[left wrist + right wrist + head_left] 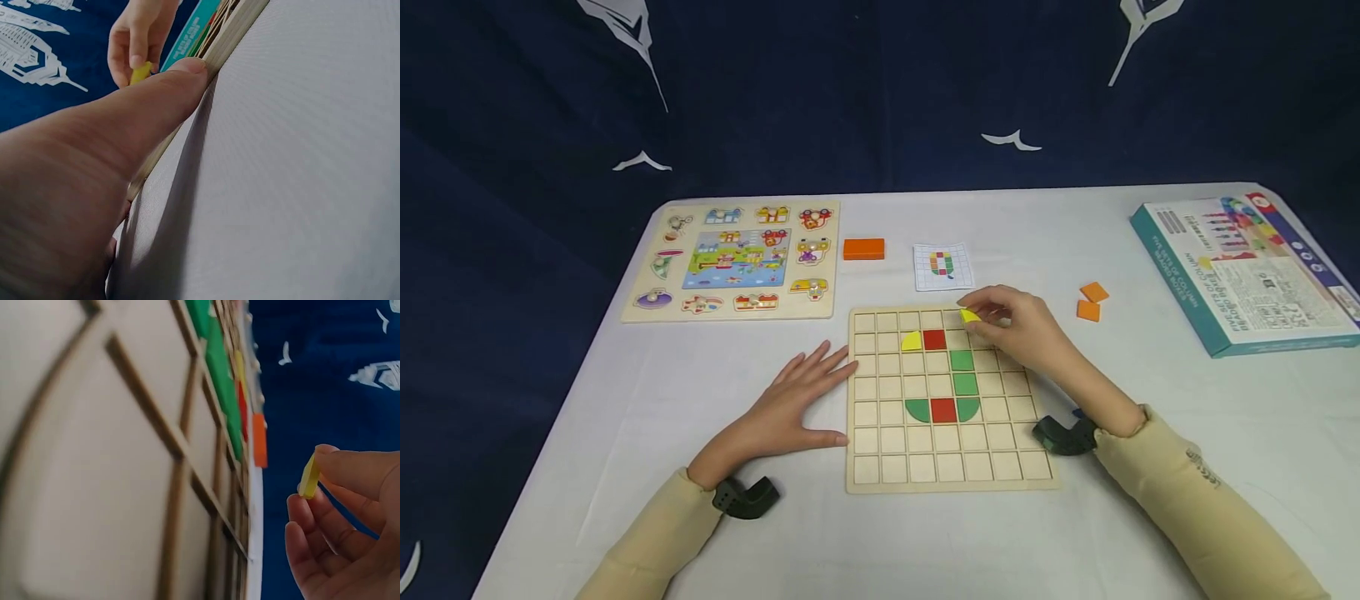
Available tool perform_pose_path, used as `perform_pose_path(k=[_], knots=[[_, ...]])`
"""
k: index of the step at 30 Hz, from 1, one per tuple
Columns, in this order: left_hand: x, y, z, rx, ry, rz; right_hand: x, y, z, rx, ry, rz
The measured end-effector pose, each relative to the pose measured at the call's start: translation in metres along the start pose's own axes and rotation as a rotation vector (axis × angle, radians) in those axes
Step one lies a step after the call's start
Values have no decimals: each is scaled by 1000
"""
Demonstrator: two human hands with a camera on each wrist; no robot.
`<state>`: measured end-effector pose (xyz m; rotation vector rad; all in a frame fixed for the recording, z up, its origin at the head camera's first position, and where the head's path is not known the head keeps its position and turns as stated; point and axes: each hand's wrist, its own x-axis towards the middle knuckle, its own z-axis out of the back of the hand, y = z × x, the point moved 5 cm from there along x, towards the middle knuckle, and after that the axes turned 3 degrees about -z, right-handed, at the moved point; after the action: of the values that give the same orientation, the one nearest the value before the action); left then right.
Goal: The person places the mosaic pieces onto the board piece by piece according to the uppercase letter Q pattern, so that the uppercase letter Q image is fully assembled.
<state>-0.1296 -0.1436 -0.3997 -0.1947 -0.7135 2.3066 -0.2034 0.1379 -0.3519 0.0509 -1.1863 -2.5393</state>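
Note:
My right hand [1018, 329] pinches a yellow quarter-round piece [970, 316] between thumb and fingers, over the top right part of the wooden grid board [872, 472]. In the right wrist view that yellow piece [309, 478] is held clear of the board. My left hand [797, 404] lies with spread fingers at the board's left edge, thumb and fingertips touching it. Set in the grid are a yellow quarter-round [912, 341], a red square [935, 339], two green squares [964, 384], two green quarter-rounds [917, 409] and another red square [943, 410].
Behind the board lies a pattern card [942, 279] showing a coloured ring shape. An orange block [863, 249] and a picture puzzle [737, 312] are at the back left. Two orange squares [1088, 311] and a flat box [1262, 275] lie on the right.

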Motion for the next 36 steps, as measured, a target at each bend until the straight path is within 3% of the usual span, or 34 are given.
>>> perform_pose_path(k=[10, 20, 36], knots=[[-1, 2, 0, 2, -3, -4, 5, 3, -21, -49, 108, 45], [1, 0, 2, 8, 5, 6, 7, 3, -26, -124, 122, 86], [0, 0, 1, -5, 7, 11, 7, 3, -27, -122, 119, 90]])
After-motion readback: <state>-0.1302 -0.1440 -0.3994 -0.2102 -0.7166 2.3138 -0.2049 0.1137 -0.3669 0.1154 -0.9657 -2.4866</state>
